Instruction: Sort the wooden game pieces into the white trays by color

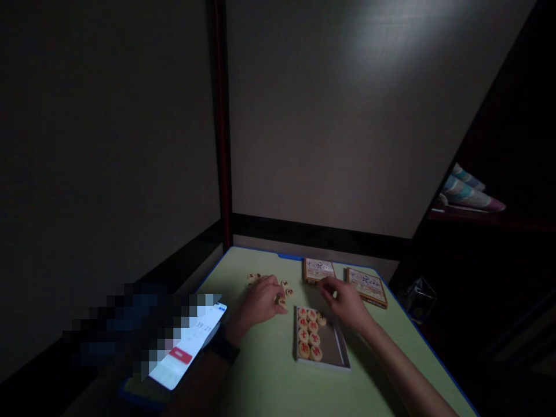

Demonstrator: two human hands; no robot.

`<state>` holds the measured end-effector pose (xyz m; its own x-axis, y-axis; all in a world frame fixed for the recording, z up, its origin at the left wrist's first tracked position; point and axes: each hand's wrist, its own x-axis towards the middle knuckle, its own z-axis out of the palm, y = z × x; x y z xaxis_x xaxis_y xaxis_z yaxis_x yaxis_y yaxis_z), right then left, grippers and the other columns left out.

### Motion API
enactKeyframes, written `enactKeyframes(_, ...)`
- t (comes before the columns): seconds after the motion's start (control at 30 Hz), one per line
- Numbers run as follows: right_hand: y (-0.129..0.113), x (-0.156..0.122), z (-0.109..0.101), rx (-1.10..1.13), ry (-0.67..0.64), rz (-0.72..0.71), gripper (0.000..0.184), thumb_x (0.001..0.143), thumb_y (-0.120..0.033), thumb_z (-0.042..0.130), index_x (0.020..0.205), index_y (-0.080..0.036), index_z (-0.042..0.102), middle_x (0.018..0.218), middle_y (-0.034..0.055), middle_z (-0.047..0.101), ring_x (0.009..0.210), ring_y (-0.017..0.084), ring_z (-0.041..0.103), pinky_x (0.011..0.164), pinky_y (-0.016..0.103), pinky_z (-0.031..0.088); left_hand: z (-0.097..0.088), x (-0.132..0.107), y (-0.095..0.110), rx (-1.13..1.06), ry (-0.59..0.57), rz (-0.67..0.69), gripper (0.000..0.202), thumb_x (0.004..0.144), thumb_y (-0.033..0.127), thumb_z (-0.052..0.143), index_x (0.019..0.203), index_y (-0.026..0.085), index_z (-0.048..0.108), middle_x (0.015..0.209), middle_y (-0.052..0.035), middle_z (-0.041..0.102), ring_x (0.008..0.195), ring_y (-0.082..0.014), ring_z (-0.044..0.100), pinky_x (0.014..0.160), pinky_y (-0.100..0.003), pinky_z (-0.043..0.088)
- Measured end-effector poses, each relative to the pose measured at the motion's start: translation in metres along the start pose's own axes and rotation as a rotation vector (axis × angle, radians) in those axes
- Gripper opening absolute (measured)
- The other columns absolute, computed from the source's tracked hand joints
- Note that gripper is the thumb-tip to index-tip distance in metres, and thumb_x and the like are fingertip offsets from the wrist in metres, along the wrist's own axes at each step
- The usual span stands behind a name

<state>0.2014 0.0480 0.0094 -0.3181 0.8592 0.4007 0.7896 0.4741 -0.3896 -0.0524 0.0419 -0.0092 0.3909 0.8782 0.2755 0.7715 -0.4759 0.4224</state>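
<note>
On the table, my left hand curls over a loose group of round xiangqi pieces. A xiangqi piece shows between its thumb and fingers. Other loose pieces lie just beyond, some partly hidden by the hand. My right hand is above the far right corner of a shallow open box, fingertips pinched together; what they hold, if anything, cannot be made out. Inside the box, pieces with red characters stand in two columns at the left, with a dark-marked piece at the top beside them.
Two printed flat boxes, one behind my right hand and one farther right, lie on the green table. A lit phone is at the left edge. Walls rise behind; a shelf holds striped fabric items at right.
</note>
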Motion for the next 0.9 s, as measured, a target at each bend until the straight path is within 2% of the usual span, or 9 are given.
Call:
enactKeyframes(0.13,-0.026,0.039,0.012,-0.091,-0.297,-0.118,0.023,0.078,-0.009,0.057,0.092,-0.017,0.073,0.088,0.0064,0.075,0.08,0.018,0.068,0.07,0.024,0.044,0.009,-0.001,0.003,-0.038,-0.089,-0.005,0.024,0.067,0.028,0.086,0.084,0.019,0.072,0.101,-0.0043,0.065,0.108,-0.0237,0.058,0.095,-0.032,0.042)
enactKeyframes(0.23,-0.04,0.059,0.028,-0.173,-0.417,-0.142,0.02,0.076,-0.014,0.064,0.093,-0.018,0.075,0.094,0.0083,0.075,0.084,0.02,0.068,0.07,0.024,0.043,0.012,0.0,0.004,-0.056,-0.099,-0.028,0.025,0.068,0.027,0.085,0.087,0.019,0.07,0.104,-0.0044,0.066,0.108,-0.0237,0.058,0.095,-0.032,0.043)
enactKeyframes(0.43,-0.043,0.07,0.049,-0.216,-0.475,-0.128,0.019,0.076,-0.014,0.064,0.091,-0.018,0.076,0.09,0.0087,0.077,0.083,0.021,0.069,0.066,0.025,0.041,0.011,-0.001,0.007,-0.087,-0.108,-0.017,0.021,0.072,0.021,0.079,0.091,0.021,0.071,0.107,-0.0044,0.067,0.11,-0.0229,0.058,0.098,-0.032,0.042)
enactKeyframes(0.63,-0.037,0.077,0.046,-0.216,-0.494,-0.117,0.015,0.077,-0.016,0.064,0.088,-0.018,0.075,0.086,0.005,0.077,0.078,0.018,0.068,0.065,0.022,0.04,0.003,-0.002,0.013,-0.084,-0.176,-0.066,0.019,0.075,0.017,0.075,0.093,0.021,0.073,0.105,-0.0052,0.069,0.108,-0.0222,0.06,0.096,-0.03,0.045)
enactKeyframes(0.73,-0.04,0.086,0.046,-0.239,-0.473,-0.091,0.017,0.08,-0.019,0.063,0.092,-0.016,0.074,0.089,0.0072,0.077,0.079,0.018,0.068,0.064,0.023,0.04,0.002,-0.002,0.015,-0.086,-0.191,-0.072,0.021,0.074,0.015,0.074,0.094,0.021,0.074,0.105,-0.0051,0.069,0.106,-0.0216,0.061,0.095,-0.028,0.045)
enactKeyframes(0.9,-0.052,0.099,0.056,-0.304,-0.476,-0.086,0.023,0.077,-0.013,0.062,0.097,-0.015,0.072,0.1,0.0113,0.076,0.09,0.022,0.068,0.066,0.025,0.039,0.003,-0.001,0.013,-0.1,-0.214,-0.096,0.021,0.073,0.015,0.074,0.093,0.022,0.075,0.103,-0.0035,0.071,0.101,-0.0205,0.063,0.093,-0.028,0.046)
